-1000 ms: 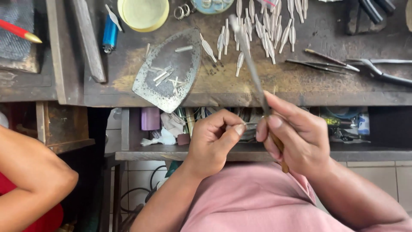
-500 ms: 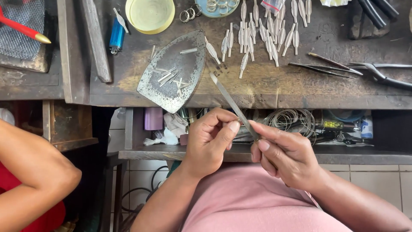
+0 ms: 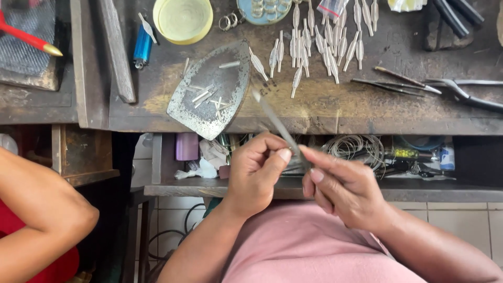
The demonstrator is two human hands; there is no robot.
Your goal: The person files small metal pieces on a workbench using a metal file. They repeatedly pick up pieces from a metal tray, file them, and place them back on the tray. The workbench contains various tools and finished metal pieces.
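Steel-grey and slim, the file (image 3: 275,123) looks light and stiff; your right hand (image 3: 343,191) pinches its lower end, angled toward eleven o'clock, while your left hand (image 3: 257,175) fingers clench beside it.

Even, soft daylight, no glare; shelf below in shadow; file motion-blurred w/ slight edge warp.
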